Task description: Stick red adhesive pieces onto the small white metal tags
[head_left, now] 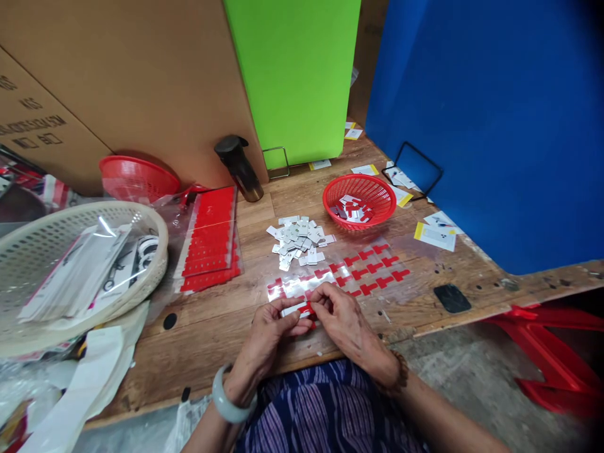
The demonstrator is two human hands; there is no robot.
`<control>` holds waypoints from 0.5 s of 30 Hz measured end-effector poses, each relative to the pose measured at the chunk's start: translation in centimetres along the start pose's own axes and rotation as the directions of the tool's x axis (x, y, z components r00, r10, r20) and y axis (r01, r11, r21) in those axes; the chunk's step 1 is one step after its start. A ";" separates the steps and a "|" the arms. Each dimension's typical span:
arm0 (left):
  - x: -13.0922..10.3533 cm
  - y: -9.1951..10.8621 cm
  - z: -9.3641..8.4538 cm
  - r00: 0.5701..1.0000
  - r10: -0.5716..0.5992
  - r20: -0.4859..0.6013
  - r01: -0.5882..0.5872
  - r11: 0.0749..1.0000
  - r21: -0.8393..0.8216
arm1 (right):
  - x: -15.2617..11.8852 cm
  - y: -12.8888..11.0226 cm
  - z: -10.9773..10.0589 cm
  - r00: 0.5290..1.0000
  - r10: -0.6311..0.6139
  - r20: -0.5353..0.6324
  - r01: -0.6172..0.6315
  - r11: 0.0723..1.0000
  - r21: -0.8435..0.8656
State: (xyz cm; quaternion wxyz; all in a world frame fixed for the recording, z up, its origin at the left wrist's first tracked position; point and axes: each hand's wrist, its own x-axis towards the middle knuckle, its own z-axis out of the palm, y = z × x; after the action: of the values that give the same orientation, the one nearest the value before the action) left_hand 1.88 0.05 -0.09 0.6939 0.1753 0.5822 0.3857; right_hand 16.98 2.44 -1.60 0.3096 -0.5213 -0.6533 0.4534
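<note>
My left hand (265, 332) holds a small silvery-white plate (293, 309) between thumb and fingers, just above the table's front edge. My right hand (348, 324) is pinched at the plate's right end, where a red sticker (306, 309) lies against it. Under and beyond both hands is a clear sheet with rows of red T-shaped stickers (359, 274). Past the sheet lies a loose pile of the same small plates (298, 239). To its right stands a red basket (358, 182) with plates bearing red stickers inside.
Stacked red sticker sheets (210, 236) lie left of the pile, before a dark bottle (240, 168). At far left are a cream basket (163, 242) of packaged cards and another red basket (139, 179). Green (292, 82) and blue boards (491, 138) stand behind. Cards (435, 235) lie right.
</note>
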 end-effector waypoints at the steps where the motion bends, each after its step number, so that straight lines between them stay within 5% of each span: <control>1: 0.0 0.0 0.0 1.000 0.002 0.000 -0.002 1.000 0.001 | 0.0 0.0 0.0 1.000 -0.010 -0.003 0.010 1.000 -0.004; 15: 0.1 -0.8 0.1 0.998 0.053 -0.024 -0.053 0.998 -0.041 | -0.2 0.7 0.3 0.998 -0.064 -0.010 0.063 0.993 -0.103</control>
State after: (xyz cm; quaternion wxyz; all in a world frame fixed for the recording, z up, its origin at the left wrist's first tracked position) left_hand 2.30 -0.39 -0.69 0.6803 0.1719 0.5771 0.4179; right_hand 17.03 2.16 -2.32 0.3012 -0.5185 -0.6898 0.4057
